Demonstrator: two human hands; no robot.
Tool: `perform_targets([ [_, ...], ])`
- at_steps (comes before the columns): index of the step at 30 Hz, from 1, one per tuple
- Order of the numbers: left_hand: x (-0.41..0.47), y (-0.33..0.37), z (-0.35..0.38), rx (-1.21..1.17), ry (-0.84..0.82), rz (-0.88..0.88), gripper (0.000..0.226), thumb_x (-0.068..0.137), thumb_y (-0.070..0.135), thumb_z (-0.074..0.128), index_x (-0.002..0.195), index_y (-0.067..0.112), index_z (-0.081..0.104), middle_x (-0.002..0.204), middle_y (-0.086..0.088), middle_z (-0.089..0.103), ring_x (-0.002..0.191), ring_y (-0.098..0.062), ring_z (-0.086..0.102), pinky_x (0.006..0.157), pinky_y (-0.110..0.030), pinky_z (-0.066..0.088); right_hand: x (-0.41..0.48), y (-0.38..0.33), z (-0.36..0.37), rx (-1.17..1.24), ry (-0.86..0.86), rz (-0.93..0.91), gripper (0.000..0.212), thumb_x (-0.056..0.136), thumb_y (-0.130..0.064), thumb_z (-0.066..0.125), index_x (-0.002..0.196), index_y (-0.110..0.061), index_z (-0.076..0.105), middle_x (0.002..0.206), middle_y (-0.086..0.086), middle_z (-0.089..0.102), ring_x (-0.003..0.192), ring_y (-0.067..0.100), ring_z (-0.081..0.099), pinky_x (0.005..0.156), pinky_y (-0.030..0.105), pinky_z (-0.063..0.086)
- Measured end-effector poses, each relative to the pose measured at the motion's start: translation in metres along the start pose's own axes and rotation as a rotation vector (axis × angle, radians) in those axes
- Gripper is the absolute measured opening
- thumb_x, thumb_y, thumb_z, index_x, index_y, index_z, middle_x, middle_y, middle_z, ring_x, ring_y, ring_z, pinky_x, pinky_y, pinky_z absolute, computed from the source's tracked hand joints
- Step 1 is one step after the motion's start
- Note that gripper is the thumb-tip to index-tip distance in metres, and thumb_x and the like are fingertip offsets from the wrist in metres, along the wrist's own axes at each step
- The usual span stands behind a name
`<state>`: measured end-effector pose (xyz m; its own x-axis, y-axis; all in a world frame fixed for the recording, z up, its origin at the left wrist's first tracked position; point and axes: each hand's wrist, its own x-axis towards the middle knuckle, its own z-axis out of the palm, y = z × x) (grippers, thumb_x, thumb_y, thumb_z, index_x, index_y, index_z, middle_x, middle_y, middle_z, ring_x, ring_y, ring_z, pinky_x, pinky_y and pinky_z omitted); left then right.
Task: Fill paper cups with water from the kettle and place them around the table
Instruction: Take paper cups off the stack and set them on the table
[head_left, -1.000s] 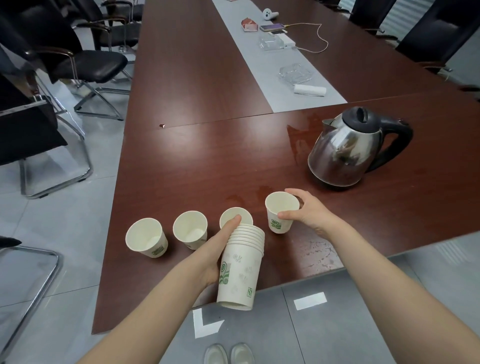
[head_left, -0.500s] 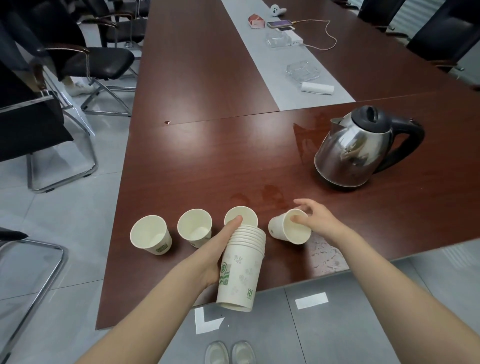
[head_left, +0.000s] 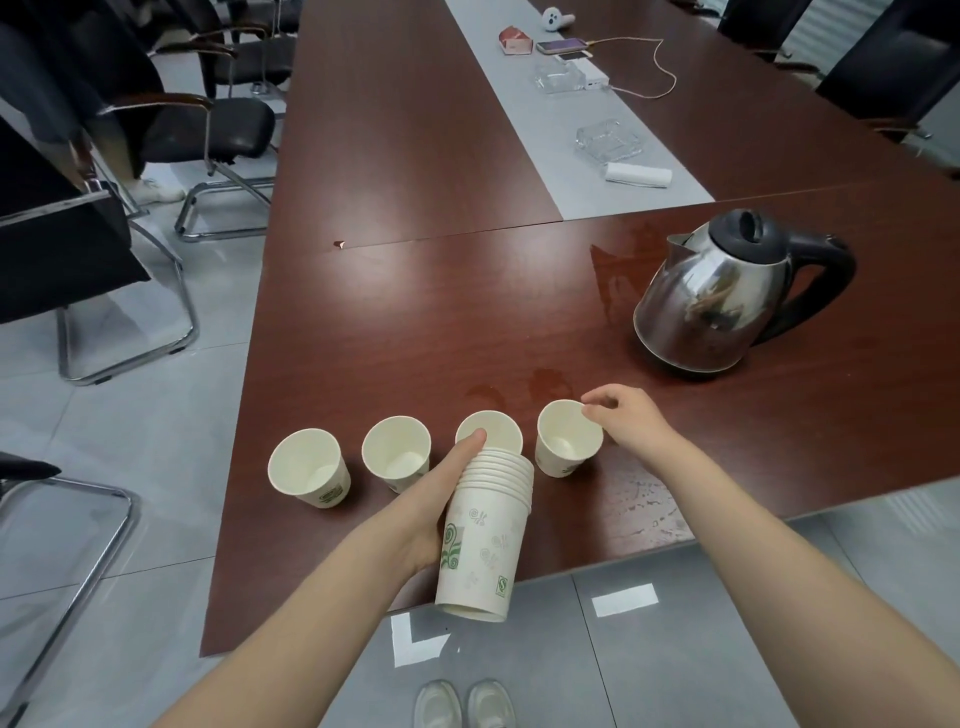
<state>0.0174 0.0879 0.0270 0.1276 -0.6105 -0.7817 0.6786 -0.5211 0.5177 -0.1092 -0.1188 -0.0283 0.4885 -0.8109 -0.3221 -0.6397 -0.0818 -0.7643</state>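
Observation:
My left hand (head_left: 428, 501) grips a tall stack of white paper cups (head_left: 485, 540) with green print, tilted over the table's near edge. My thumb tip touches a cup mouth (head_left: 493, 434) at the stack's top; I cannot tell whether that cup is part of the stack. Two single cups (head_left: 309, 467) (head_left: 396, 457) stand upright to the left. A further cup (head_left: 566, 441) stands to the right, and my right hand (head_left: 631, 423) pinches its rim. The steel kettle (head_left: 717, 301) with a black handle stands at the far right, untouched.
The dark wooden table (head_left: 441, 312) has wet spots near its front edge and by the kettle. Farther back lie glass ashtrays (head_left: 608, 140), a white roll (head_left: 638, 175), a phone and a cable. Black chairs (head_left: 208, 130) stand to the left and at the far right.
The right-hand cup was tipped on its side half a second ago; it now stands upright with my right hand on its rim. My left hand has kept the stack still.

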Motion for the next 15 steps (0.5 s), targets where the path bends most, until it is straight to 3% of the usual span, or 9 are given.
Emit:
perform_targets([
  [4, -0.001, -0.001, -0.002, 0.004, -0.018, -0.015, 0.047, 0.084, 0.055, 0.057, 0.089, 0.009, 0.067, 0.071, -0.012, 0.071, 0.058, -0.023, 0.068, 0.061, -0.031, 0.054, -0.013, -0.017, -0.007, -0.162, 0.115, -0.105, 0.021, 0.088, -0.019, 0.062, 0.108, -0.015, 0.067, 0.111, 0.004, 0.059, 0.108, 0.019, 0.053, 0.095, 0.03, 0.04],
  [6, -0.003, 0.0, 0.0, -0.004, -0.034, -0.018, 0.049, 0.082, 0.056, 0.057, 0.089, 0.009, 0.067, 0.07, -0.011, 0.071, 0.057, -0.022, 0.068, 0.06, -0.03, 0.053, -0.03, -0.039, -0.013, -0.141, 0.152, -0.237, 0.012, 0.088, -0.017, 0.062, 0.098, -0.02, 0.068, 0.104, -0.002, 0.06, 0.104, 0.016, 0.055, 0.093, 0.028, 0.041],
  [8, -0.006, 0.003, 0.003, -0.027, -0.058, -0.011, 0.057, 0.076, 0.059, 0.06, 0.097, 0.007, 0.067, 0.076, -0.012, 0.071, 0.061, -0.023, 0.069, 0.06, -0.03, 0.054, -0.049, -0.062, -0.019, 0.011, -0.015, -0.294, 0.01, 0.088, -0.017, 0.064, 0.083, -0.024, 0.07, 0.09, -0.009, 0.065, 0.089, 0.007, 0.058, 0.082, 0.024, 0.042],
  [11, -0.007, 0.007, 0.009, -0.055, -0.095, 0.019, 0.076, 0.064, 0.063, 0.062, 0.113, 0.004, 0.064, 0.091, -0.016, 0.071, 0.072, -0.027, 0.07, 0.064, -0.033, 0.056, -0.074, -0.087, -0.021, 0.077, -0.451, -0.243, 0.012, 0.087, -0.022, 0.065, 0.081, -0.022, 0.075, 0.084, -0.007, 0.072, 0.077, 0.001, 0.06, 0.07, 0.019, 0.045],
  [13, -0.007, 0.009, 0.011, -0.056, -0.115, 0.044, 0.073, 0.069, 0.064, 0.058, 0.109, 0.004, 0.065, 0.09, -0.017, 0.072, 0.071, -0.026, 0.07, 0.063, -0.032, 0.057, -0.08, -0.09, -0.018, 0.029, -0.543, -0.23, 0.011, 0.087, -0.023, 0.067, 0.083, -0.018, 0.075, 0.082, -0.007, 0.071, 0.076, 0.004, 0.059, 0.071, 0.02, 0.046],
  [15, -0.011, 0.01, 0.011, -0.06, -0.145, 0.06, 0.066, 0.078, 0.063, 0.052, 0.105, 0.003, 0.065, 0.088, -0.017, 0.072, 0.07, -0.025, 0.07, 0.062, -0.031, 0.058, -0.081, -0.092, -0.016, 0.062, -0.525, -0.24, 0.012, 0.087, -0.019, 0.067, 0.083, -0.011, 0.074, 0.078, -0.003, 0.067, 0.072, 0.006, 0.057, 0.07, 0.021, 0.046],
])
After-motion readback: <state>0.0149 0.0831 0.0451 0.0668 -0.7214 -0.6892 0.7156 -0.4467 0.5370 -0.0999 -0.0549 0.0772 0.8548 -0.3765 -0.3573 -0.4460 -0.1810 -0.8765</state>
